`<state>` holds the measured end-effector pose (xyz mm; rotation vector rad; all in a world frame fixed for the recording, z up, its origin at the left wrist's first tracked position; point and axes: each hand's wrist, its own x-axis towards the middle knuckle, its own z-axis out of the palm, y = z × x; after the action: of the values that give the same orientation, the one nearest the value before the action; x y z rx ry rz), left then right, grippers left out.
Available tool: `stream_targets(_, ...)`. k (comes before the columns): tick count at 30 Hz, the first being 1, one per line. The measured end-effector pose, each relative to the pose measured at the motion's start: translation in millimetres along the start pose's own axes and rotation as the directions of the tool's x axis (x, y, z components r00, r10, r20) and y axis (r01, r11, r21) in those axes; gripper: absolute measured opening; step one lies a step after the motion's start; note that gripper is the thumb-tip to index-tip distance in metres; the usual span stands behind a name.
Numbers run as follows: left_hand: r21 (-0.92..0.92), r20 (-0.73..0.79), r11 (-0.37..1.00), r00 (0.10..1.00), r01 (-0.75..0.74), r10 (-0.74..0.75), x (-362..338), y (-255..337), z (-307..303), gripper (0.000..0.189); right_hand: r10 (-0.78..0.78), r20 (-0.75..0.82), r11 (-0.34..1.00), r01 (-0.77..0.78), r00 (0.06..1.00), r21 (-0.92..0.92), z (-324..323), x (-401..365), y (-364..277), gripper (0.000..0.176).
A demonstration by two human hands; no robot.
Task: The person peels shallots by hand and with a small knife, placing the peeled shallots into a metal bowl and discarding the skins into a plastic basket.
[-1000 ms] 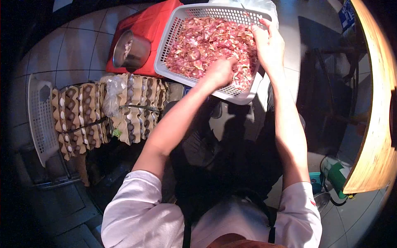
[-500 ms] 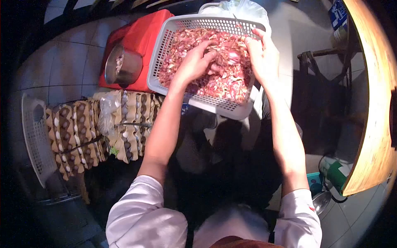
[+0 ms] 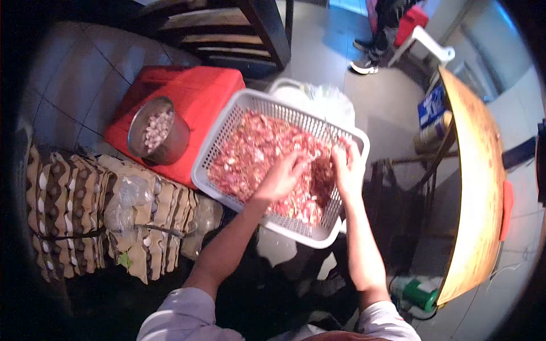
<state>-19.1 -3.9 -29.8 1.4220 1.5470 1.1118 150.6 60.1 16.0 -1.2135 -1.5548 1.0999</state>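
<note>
A light grey plastic basket (image 3: 199,170) holds a heap of reddish-purple shallots and loose skins (image 3: 250,148). My left hand (image 3: 282,177) is over the middle of the heap, its fingers bent and drawn together. Whatever lies between those fingertips is too small to make out. Close by on the right, my right hand (image 3: 349,167) is closed inside the basket's right rim. From its fingers a thin blade, seemingly a small knife (image 3: 326,129), points up and away. A dark shadow covers the heap between the hands.
A metal pot (image 3: 179,142) of pale peeled bulbs stands on a red box (image 3: 210,91) at left. Stacked egg trays (image 3: 74,199) are nearer. A wooden tabletop (image 3: 478,187) borders the right. Beyond the basket are a plastic bag (image 3: 333,102) and a person's legs (image 3: 387,34).
The view has tilted up and turned, so the basket appears lower and rotated, and a person's legs show at the back. My left hand stays over the heap; its fingers have shifted.
</note>
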Motion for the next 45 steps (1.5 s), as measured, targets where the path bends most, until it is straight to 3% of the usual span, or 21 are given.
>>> stream_targets(2, 0.055, 0.032, 0.989, 0.990, 0.134, -0.136, -9, 42, -13, 0.031, -0.006, 0.014, 1.000, 0.006, 1.000, -0.014, 8, 3, 2, 0.041)
stream_targets(3, 0.067, 0.043, 0.993, 0.994, 0.101, -0.104, -10, 48, -15, 0.031, 0.120, 0.072, 0.993, -0.121, 0.990, 0.009, 8, 2, -16, 0.042)
stream_targets(6, 0.032, -0.092, 0.992, 0.988, -0.124, 0.126, -12, 43, -13, 0.023, -0.056, 0.006, 0.985, 0.054, 0.998, 0.161, 20, 1, 4, 0.037)
stream_targets(7, 0.033, -0.093, 0.992, 0.988, -0.121, 0.124, -14, 43, -11, 0.022, -0.057, 0.013, 0.995, 0.056, 0.998, 0.086, 18, 2, 10, 0.035)
stream_targets(10, 0.051, -0.106, 0.991, 0.986, -0.126, 0.131, -12, 45, -10, 0.018, 0.055, 0.039, 0.935, -0.065, 0.998, 0.349, 14, 0, 16, 0.038)
stream_targets(13, 0.048, -0.132, 0.990, 0.981, -0.134, 0.139, -11, 45, -3, 0.016, 0.050, 0.039, 0.940, -0.060, 0.998, 0.336, 10, 1, 22, 0.037)
stream_targets(17, 0.058, -0.139, 0.945, 0.935, -0.322, 0.327, -1, 22, 5, 0.019, 0.043, 0.028, 0.936, -0.050, 0.999, 0.350, 13, 0, 15, 0.036)
stream_targets(19, 0.068, -0.184, 0.964, 0.947, -0.255, 0.264, -2, 16, 12, 0.019, 0.041, 0.054, 0.944, -0.057, 0.998, 0.326, 13, 0, 17, 0.037)
stream_targets(20, 0.073, -0.204, 0.972, 0.951, -0.223, 0.233, -1, 13, 15, 0.019, -0.045, 0.014, 0.969, 0.041, 0.999, 0.242, 14, 4, 30, 0.038)
stream_targets(21, -0.106, -0.191, 0.984, 0.974, -0.141, 0.119, -5, 27, 11, 0.018, -0.013, 0.039, 0.965, 0.003, 0.999, 0.261, 14, 1, 27, 0.038)
stream_targets(23, -0.093, -0.165, 0.988, 0.981, -0.122, 0.105, -5, 35, 4, 0.018, 0.049, 0.087, 0.956, -0.072, 0.995, 0.286, 11, 1, 23, 0.038)
stream_targets(28, -0.119, -0.163, 0.977, 0.975, -0.175, 0.154, -3, 36, 3, 0.015, 0.054, 0.096, 0.932, -0.085, 0.994, 0.353, 13, 1, 13, 0.036)
stream_targets(29, 0.005, -0.231, 0.972, 0.945, -0.236, 0.230, -2, 34, 4, 0.016, 0.067, 0.095, 0.916, -0.099, 0.993, 0.389, 12, -1, 11, 0.036)
stream_targets(30, -0.090, -0.168, 0.994, 0.985, -0.054, 0.038, -6, 41, -1, 0.018, 0.060, 0.098, 0.894, -0.097, 0.993, 0.438, 12, -1, 15, 0.037)
stream_targets(32, -0.196, -0.198, 0.981, 0.980, -0.004, -0.036, -2, 29, 1, 0.019, 0.056, 0.108, 0.909, -0.096, 0.993, 0.405, 10, -1, 18, 0.037)
stream_targets(34, -0.393, -0.112, 0.899, 0.960, 0.196, -0.258, -2, 25, -4, 0.020, 0.049, 0.120, 0.895, -0.097, 0.992, 0.435, 12, -5, 14, 0.038)
stream_targets(35, -0.605, -0.132, 0.792, 0.970, 0.084, -0.204, 1, 20, 0, 0.020, 0.067, 0.154, 0.888, -0.129, 0.986, 0.441, 11, -7, 10, 0.038)
stream_targets(38, -0.773, 0.047, 0.582, 0.938, 0.252, -0.344, 4, 43, -9, 0.025, 0.101, 0.183, 0.862, -0.179, 0.978, 0.475, 14, -13, 2, 0.036)
stream_targets(41, -0.819, 0.113, 0.531, 0.969, 0.217, -0.221, 7, 22, 0, 0.033, 0.044, 0.154, 0.881, -0.111, 0.987, 0.460, 18, -9, 6, 0.036)
stream_targets(45, -0.854, 0.190, 0.479, 0.979, 0.201, -0.072, 5, 43, -4, 0.036, 0.104, 0.205, 0.848, -0.194, 0.973, 0.493, 14, -5, 9, 0.035)
